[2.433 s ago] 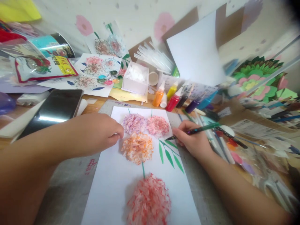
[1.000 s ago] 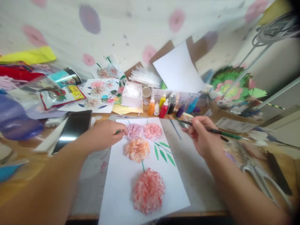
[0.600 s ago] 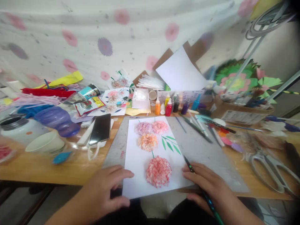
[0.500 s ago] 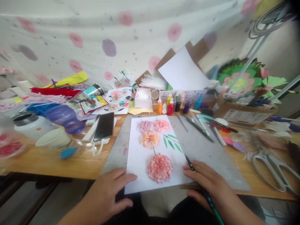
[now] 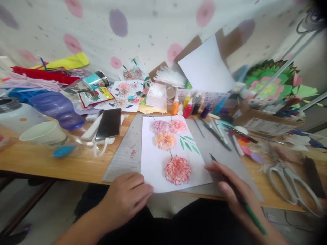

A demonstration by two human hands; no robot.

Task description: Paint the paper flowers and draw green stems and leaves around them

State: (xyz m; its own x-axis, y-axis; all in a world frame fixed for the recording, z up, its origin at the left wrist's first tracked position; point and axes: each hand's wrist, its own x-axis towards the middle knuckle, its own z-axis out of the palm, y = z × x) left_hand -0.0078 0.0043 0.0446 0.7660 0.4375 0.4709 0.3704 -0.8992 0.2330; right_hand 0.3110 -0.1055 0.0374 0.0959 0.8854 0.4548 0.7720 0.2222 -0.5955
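Observation:
A white sheet of paper (image 5: 155, 173) lies on the grey cutting mat (image 5: 122, 153). It carries ruffled flowers: a red one (image 5: 177, 170) near its bottom, an orange one (image 5: 165, 141) above, and a purple one (image 5: 159, 126) and a pink one (image 5: 178, 126) at the top. Green painted leaves (image 5: 189, 144) stand on its right side. My left hand (image 5: 131, 192) is closed on the sheet's lower left corner, its thumb hidden. Beyond the sheet's right edge, my right hand (image 5: 232, 187) grips a green-handled paintbrush (image 5: 245, 202), dark tip pointing up and left.
Paint bottles (image 5: 187, 109) stand behind the mat. Pens and brushes (image 5: 217, 134) lie on its right, with scissors (image 5: 291, 185) farther right. A phone (image 5: 109, 123), a paper cup (image 5: 44, 134) and a blue petal-shaped piece (image 5: 63, 151) are on the left.
My left hand's spread fingers have closed on the sheet's corner. My right hand, with the paintbrush, has moved right, away from the sheet's edge. The camera view has shifted.

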